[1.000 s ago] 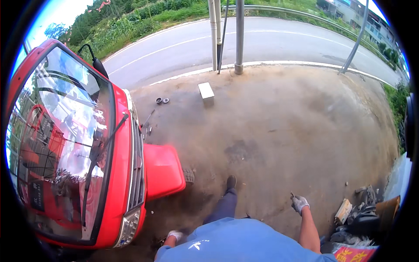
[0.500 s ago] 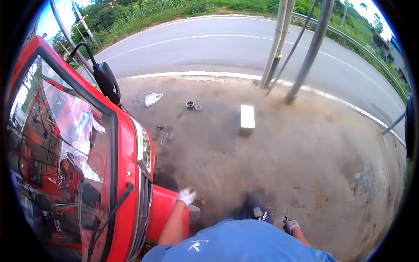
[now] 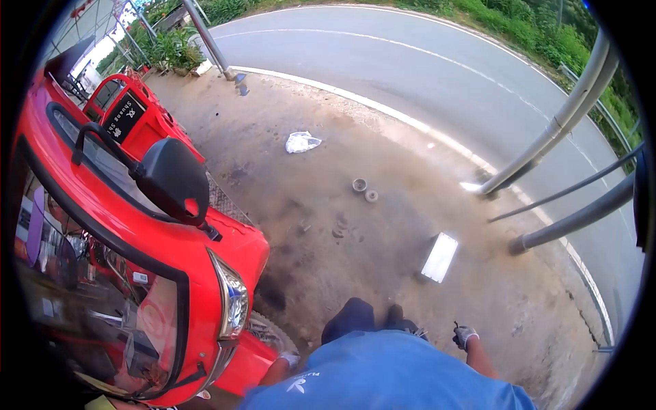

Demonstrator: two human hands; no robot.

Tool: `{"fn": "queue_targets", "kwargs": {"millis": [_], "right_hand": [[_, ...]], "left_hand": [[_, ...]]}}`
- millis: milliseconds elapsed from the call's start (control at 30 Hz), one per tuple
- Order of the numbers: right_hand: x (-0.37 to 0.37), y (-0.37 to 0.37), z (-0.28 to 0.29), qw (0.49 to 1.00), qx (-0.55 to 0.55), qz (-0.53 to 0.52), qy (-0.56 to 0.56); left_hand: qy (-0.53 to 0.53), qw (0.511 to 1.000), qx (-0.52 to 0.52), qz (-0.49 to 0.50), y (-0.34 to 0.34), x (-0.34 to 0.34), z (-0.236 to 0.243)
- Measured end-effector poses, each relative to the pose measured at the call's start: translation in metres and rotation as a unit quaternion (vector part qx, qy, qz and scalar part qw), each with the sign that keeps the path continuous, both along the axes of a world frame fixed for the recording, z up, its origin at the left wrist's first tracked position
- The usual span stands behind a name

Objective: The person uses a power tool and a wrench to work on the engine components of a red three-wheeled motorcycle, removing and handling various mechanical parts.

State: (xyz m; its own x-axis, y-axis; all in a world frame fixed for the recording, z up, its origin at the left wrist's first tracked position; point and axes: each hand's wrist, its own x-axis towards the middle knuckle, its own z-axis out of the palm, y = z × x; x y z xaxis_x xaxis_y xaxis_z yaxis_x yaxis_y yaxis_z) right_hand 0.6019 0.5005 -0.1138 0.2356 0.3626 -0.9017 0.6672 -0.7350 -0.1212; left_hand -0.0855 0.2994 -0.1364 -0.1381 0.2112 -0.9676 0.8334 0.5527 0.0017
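My left hand (image 3: 290, 359), in a white glove, is low beside the red fender (image 3: 244, 361) and front tyre (image 3: 272, 333) of a red three-wheeled vehicle. Its fingers are too small and partly hidden to make out, and I cannot tell whether it touches the vehicle. Off to the right of my body, my gloved right hand (image 3: 465, 335) is closed around a short, thin dark tool (image 3: 456, 326), whose kind is unclear. The hand is held out over the concrete, away from the vehicle.
A white box (image 3: 439, 257) stands ahead on the right. Two round metal parts (image 3: 365, 190) and a white plastic bag (image 3: 301, 142) lie farther off. The black side mirror (image 3: 172, 181) juts out on the left. Grey poles (image 3: 574, 219) rise at the roadside, right.
The view has swung left, so box, metal parts and bag appear farther right, and a second red vehicle shows. My left hand is now lower and closer to my body. The right still holds the tool.
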Motion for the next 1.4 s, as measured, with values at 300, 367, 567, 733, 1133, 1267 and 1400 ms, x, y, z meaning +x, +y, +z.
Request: {"fn": "queue_targets", "kwargs": {"millis": [300, 367, 567, 733, 1133, 1267, 1400], "right_hand": [[-0.196, 0.531, 0.062, 0.984, 0.17, -0.019, 0.053], [-0.284, 0.59, 0.069, 0.98, 0.163, -0.027, 0.108], [-0.543, 0.731, 0.097, 0.873, 0.201, 0.403, 0.188], [-0.727, 0.843, 0.101, 0.815, 0.133, 0.487, 0.284], [-1.115, 0.997, 0.066, 0.596, -0.003, 0.763, 0.251], [-1.223, 0.948, 0.082, 0.378, 0.118, 0.888, 0.233], [-1.305, 0.867, 0.085, 0.337, 0.095, 0.907, 0.234]], "left_hand": [[-0.013, 0.976, -0.001, 0.218, 0.154, -0.02, -0.036], [-0.031, 0.951, 0.004, 0.308, 0.242, -0.034, -0.033], [0.113, 0.849, 0.272, 0.439, 0.49, -0.131, 0.05], [0.166, 0.78, 0.362, 0.482, 0.584, -0.202, 0.077], [0.077, 0.576, 0.014, 0.814, 0.682, -0.138, -0.035], [0.134, 0.42, 0.108, 0.891, 0.723, -0.182, -0.014], [0.132, 0.312, 0.167, 0.926, 0.73, -0.281, -0.027]]}}
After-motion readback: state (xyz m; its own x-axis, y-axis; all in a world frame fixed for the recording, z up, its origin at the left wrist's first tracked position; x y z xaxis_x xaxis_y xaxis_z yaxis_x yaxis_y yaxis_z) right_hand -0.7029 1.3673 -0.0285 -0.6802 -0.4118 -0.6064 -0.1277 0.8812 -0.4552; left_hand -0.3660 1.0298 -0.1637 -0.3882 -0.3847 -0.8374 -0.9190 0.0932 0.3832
